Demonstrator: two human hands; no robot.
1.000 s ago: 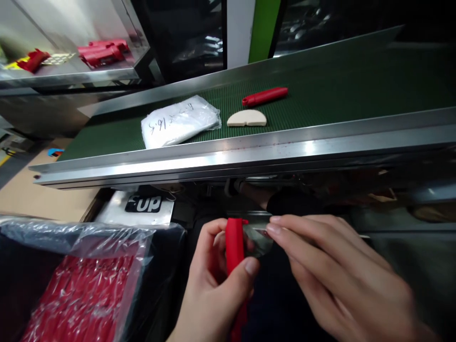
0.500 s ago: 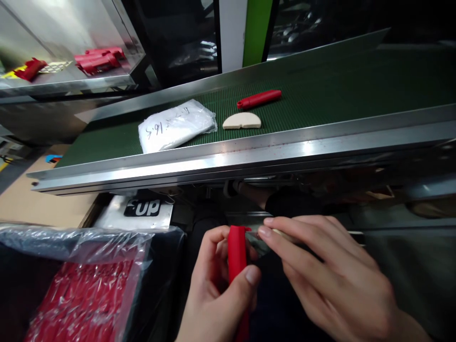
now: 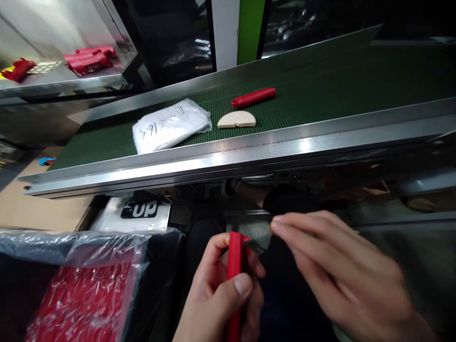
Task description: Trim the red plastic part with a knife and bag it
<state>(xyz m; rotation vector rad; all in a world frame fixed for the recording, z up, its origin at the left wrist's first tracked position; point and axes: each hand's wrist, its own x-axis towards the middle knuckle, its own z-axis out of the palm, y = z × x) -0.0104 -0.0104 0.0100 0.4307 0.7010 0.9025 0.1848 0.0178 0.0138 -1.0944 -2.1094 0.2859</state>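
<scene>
My left hand (image 3: 223, 289) is closed around a long red plastic part (image 3: 234, 259), held roughly upright with my thumb pressed on its near side. A small red tab juts from the part's top right edge. To the right, my right hand (image 3: 338, 266) has its fingers pressed together, slightly blurred, with the fingertips a short way from the part's top. Whatever those fingers hold is hidden behind them.
On the green conveyor belt (image 3: 320, 90) lie a red tubular part (image 3: 253, 97), a beige half-round block (image 3: 237, 119) and a white plastic-wrapped packet (image 3: 171, 126). A plastic-lined bin (image 3: 162, 275) of red parts (image 3: 85, 299) stands at left. More red parts (image 3: 90, 60) sit on a metal shelf.
My right hand has drawn away from the red part, to the right. My left hand still grips the part, which is turned slightly and sits a little lower. The view has shifted slightly.
</scene>
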